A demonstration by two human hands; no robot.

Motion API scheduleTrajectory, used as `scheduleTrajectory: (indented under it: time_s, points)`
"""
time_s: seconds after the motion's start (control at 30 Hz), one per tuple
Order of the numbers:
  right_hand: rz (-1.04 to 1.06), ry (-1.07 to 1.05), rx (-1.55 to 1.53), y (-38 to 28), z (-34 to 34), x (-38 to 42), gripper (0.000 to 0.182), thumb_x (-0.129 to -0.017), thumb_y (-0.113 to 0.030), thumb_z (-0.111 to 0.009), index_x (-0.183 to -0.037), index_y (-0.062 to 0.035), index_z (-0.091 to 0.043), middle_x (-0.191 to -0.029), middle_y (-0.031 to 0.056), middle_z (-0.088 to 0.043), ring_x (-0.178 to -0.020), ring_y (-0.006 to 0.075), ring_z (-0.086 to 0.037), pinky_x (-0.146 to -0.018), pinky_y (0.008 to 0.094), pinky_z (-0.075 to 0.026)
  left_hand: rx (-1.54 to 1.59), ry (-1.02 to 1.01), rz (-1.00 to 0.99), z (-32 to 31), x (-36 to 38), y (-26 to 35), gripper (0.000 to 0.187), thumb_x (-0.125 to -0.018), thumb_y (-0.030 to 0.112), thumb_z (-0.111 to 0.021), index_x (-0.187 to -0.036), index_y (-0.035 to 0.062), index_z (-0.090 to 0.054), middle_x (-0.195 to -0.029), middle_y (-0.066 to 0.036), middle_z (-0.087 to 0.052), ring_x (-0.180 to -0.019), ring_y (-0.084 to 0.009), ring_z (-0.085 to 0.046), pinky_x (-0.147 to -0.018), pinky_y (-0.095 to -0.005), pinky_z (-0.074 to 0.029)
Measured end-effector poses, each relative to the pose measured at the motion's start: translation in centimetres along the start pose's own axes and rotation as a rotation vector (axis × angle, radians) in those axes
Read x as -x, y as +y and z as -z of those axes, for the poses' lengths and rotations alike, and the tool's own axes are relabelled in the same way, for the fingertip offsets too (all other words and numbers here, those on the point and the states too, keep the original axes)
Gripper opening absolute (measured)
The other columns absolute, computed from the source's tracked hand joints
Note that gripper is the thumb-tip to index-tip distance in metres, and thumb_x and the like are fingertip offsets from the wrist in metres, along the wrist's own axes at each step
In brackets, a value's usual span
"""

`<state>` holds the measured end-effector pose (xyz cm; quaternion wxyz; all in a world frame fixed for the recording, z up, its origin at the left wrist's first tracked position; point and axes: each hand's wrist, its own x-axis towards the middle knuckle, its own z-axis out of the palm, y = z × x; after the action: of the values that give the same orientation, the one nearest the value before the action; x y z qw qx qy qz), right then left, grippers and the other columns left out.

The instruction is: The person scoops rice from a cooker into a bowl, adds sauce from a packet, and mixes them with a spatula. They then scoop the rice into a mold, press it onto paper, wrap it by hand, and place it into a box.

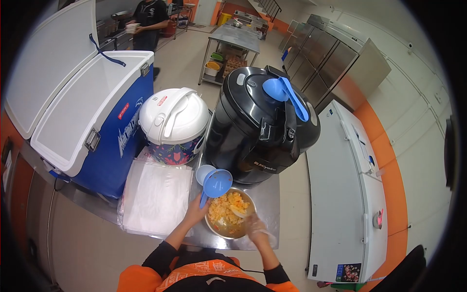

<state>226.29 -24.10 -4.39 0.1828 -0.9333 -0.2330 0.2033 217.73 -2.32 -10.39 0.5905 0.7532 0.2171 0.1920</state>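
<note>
- The left hand [196, 210] is closed around the handle of a blue scoop [218, 183], whose round cup is held over the far rim of a metal bowl [224, 233].
- The right hand [255, 228], in a clear plastic glove, is at the near right side of the bowl — fingers curled in on the end of a pale spoon [238, 211], their exact hold blurred.
- The spoon reaches into yellow-orange food [224, 205] that looks like rice; the food lies mostly in the far and left part of the metal bowl, with the bowl's bottom showing nearer the person.
- The metal bowl stands on a steel bench [270, 197], in front of a large black rice cooker [238, 126].
- A small whitish dish [202, 173] is partly hidden behind the blue scoop.
- A blue ladle [276, 90] lies on the closed lid of the black rice cooker.
- Left of that cooker stands a white rice cooker [172, 117] with a flower-patterned base — its lid is shut.
- A stack of clear plastic bags [158, 197] lies flat in front of the white rice cooker, left of the metal bowl.
- A blue cooler [114, 141] with its white lid raised stands at the left.
- Farther off are another person [148, 19] in dark clothes, a steel worktable [236, 38] and, to the right, a white chest freezer [335, 194].
</note>
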Motion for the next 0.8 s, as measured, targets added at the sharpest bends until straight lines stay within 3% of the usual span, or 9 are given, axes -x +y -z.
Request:
scheduleTrajectory:
  time_s: [0.1,0.17,0.2,0.3,0.33,0.43,0.63,0.73,0.8]
  points:
    - [-0.114,-0.014,0.162,-2.3,-0.4,-0.4,0.035,-0.092,-0.026,-0.033,-0.108,-0.0014,-0.051,-0.096,0.0239,-0.058,-0.083,0.0369,-0.058,-0.078,0.0414,-0.047,-0.029,0.068,0.006,-0.8,0.0,-0.7,0.023,-0.083,0.016,-0.053,-0.100,0.0011,-0.049,-0.080,-0.013,-0.058,-0.071,-0.0224,-0.058,-0.067,-0.0322,-0.045]
    - [0.483,-0.438,0.613,-0.8,1.2,-1.8,0.035,-0.091,-0.024,-0.034,-0.114,-0.0024,-0.048,-0.105,0.0242,-0.056,-0.092,0.0371,-0.057,-0.080,0.0424,-0.046,0.033,0.105,-0.024,-0.7,0.1,-1.0,0.022,-0.083,0.015,-0.053,-0.099,0.0009,-0.049,-0.080,-0.014,-0.059,-0.071,-0.0222,-0.057,-0.067,-0.0320,-0.044]
    - [0.484,-0.404,0.857,-0.6,1.2,-2.3,0.035,-0.091,-0.025,-0.035,-0.116,-0.0037,-0.047,-0.115,0.0244,-0.051,-0.101,0.0352,-0.054,-0.081,0.0424,-0.045,0.031,0.106,-0.025,-0.5,0.1,-1.0,0.022,-0.083,0.015,-0.053,-0.099,0.0009,-0.049,-0.080,-0.014,-0.059,-0.071,-0.0222,-0.057,-0.067,-0.0320,-0.044]
    - [-0.015,-0.135,0.254,-5.0,3.5,0.1,0.033,-0.091,-0.025,-0.035,-0.112,-0.0040,-0.049,-0.110,0.0247,-0.054,-0.098,0.0356,-0.056,-0.080,0.0419,-0.046,-0.029,0.046,-0.006,-0.4,0.3,-0.5,0.022,-0.083,0.014,-0.053,-0.100,0.0008,-0.049,-0.081,-0.014,-0.059,-0.072,-0.0228,-0.058,-0.067,-0.0317,-0.044]
    - [0.173,-0.026,0.425,0.6,-3.3,-2.4,0.034,-0.091,-0.029,-0.035,-0.111,-0.0050,-0.049,-0.102,0.0242,-0.058,-0.093,0.0383,-0.056,-0.078,0.0425,-0.046,-0.032,0.071,-0.003,-0.6,0.4,-0.3,0.022,-0.083,0.014,-0.053,-0.100,0.0007,-0.049,-0.080,-0.014,-0.059,-0.072,-0.0234,-0.058,-0.067,-0.0317,-0.044]
    - [-0.039,-0.167,0.202,-4.1,1.9,-0.3,0.033,-0.091,-0.032,-0.036,-0.108,-0.0069,-0.049,-0.094,0.0223,-0.060,-0.088,0.0397,-0.057,-0.076,0.0433,-0.046,-0.021,0.077,-0.008,-0.5,0.2,-0.5,0.022,-0.083,0.014,-0.053,-0.100,0.0007,-0.049,-0.080,-0.014,-0.059,-0.072,-0.0245,-0.059,-0.066,-0.0321,-0.045]
    - [0.114,-0.159,0.256,-3.6,0.3,-0.5,0.032,-0.088,-0.034,-0.040,-0.102,-0.0083,-0.052,-0.091,0.0197,-0.061,-0.085,0.0382,-0.058,-0.075,0.0445,-0.046,-0.047,0.027,-0.020,0.2,-0.1,-0.7,0.026,-0.083,0.019,-0.055,-0.101,0.0017,-0.049,-0.078,-0.018,-0.059,-0.071,-0.0299,-0.059,-0.064,-0.0356,-0.045]
    - [0.453,-0.205,0.279,2.1,1.8,-2.9,0.036,-0.086,-0.034,-0.044,-0.107,-0.0063,-0.054,-0.091,0.0171,-0.063,-0.086,0.0359,-0.060,-0.079,0.0443,-0.045,-0.082,-0.059,0.012,1.4,-0.5,0.8,0.028,-0.083,0.022,-0.055,-0.103,0.0027,-0.049,-0.080,-0.020,-0.059,-0.074,-0.0342,-0.060,-0.064,-0.0382,-0.045]
    - [0.244,-0.147,0.370,-3.6,7.5,-0.1,0.036,-0.084,-0.035,-0.047,-0.101,-0.0041,-0.057,-0.089,0.0173,-0.063,-0.084,0.0359,-0.060,-0.077,0.0436,-0.046,-0.110,-0.121,0.033,1.9,-0.8,1.3,0.029,-0.083,0.023,-0.055,-0.103,0.0028,-0.050,-0.082,-0.020,-0.059,-0.075,-0.0335,-0.060,-0.065,-0.0380,-0.045]
